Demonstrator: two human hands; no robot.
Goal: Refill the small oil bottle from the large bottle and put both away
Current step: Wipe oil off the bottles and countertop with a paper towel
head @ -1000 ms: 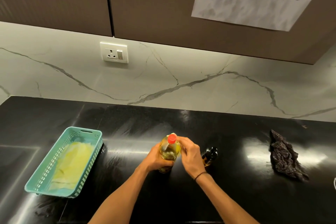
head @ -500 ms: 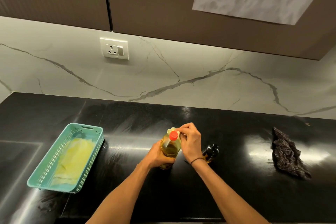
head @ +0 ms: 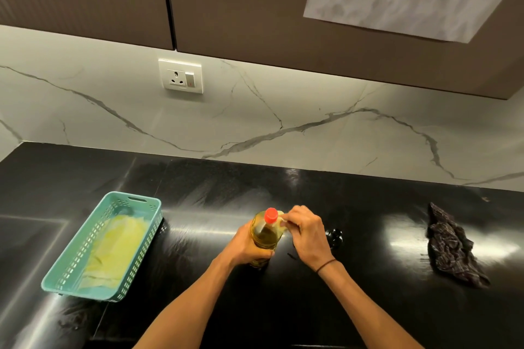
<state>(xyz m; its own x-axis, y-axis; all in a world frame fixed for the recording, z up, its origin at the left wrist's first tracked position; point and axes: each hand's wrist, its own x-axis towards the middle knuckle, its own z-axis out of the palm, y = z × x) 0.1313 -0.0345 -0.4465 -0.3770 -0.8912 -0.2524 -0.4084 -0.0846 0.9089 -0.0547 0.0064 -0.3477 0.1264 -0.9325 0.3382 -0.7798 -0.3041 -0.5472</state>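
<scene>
Standing upright on the black worktop (head: 354, 306) at lower centre, the large bottle (head: 263, 238) keeps its red cap (head: 270, 215) on. Left hand (head: 246, 248) grips its body; right hand (head: 304, 231) pinches its handle. Small bottle (head: 334, 237) stands just right, partly hidden.

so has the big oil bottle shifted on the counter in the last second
No. The large bottle stands just as far right of the teal basket as before, with the left hand gripping its body. Only the camera view has shifted.
</scene>
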